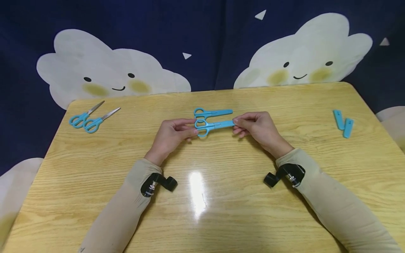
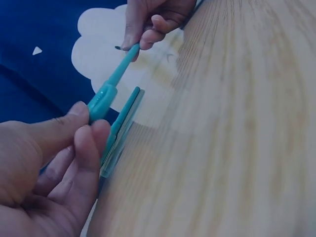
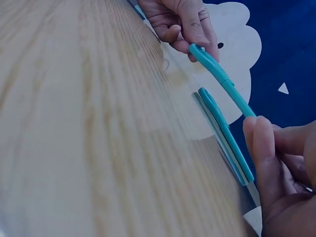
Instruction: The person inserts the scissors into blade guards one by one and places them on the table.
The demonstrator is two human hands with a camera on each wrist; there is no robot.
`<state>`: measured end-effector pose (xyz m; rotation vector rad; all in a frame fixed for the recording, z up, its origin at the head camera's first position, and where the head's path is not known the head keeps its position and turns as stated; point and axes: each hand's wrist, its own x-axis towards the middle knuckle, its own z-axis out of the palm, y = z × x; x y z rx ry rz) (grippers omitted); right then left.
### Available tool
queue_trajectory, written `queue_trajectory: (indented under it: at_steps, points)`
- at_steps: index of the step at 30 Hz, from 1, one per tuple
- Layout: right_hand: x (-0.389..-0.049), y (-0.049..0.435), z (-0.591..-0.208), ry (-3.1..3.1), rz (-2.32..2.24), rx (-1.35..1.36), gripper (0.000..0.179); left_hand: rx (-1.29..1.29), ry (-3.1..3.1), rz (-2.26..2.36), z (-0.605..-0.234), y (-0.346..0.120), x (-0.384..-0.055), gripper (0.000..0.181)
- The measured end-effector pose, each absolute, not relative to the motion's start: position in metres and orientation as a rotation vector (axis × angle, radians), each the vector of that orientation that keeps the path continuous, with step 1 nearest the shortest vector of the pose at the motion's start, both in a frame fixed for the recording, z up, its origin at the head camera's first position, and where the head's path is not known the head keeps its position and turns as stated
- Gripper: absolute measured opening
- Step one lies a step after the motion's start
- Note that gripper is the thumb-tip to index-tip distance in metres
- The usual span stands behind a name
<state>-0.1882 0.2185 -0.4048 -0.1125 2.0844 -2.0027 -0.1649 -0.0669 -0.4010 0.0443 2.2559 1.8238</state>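
Note:
My left hand [image 1: 172, 135] pinches the handle loops of a pair of blue scissors [image 1: 205, 128] between thumb and fingers. At the other end, my right hand [image 1: 259, 130] pinches the tip of the blue blade cover [image 1: 224, 124], which sits over the blades. Both wrist views show this pair raised above the table, held level between the two hands. Just behind it, a second pair of blue scissors [image 1: 213, 113] lies on the table with its cover on; the held pair partly hides its lower loop.
Two uncovered scissors [image 1: 92, 124] with bare metal blades lie at the table's far left. Two loose blue blade covers [image 1: 348, 128] lie at the far right. A dark curtain [image 1: 209, 42] with cloud faces hangs behind the wooden table [image 1: 227, 211].

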Motion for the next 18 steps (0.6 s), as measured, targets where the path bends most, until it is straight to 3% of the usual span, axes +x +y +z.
queue_trajectory:
  at_steps: [18]
  points:
    - [-0.1942, 0.2091, -0.4041, 2.204, -1.756, -0.037, 0.025, -0.042, 2.233, 1.786, -0.3997, -0.0659, -0.1689, 0.034]
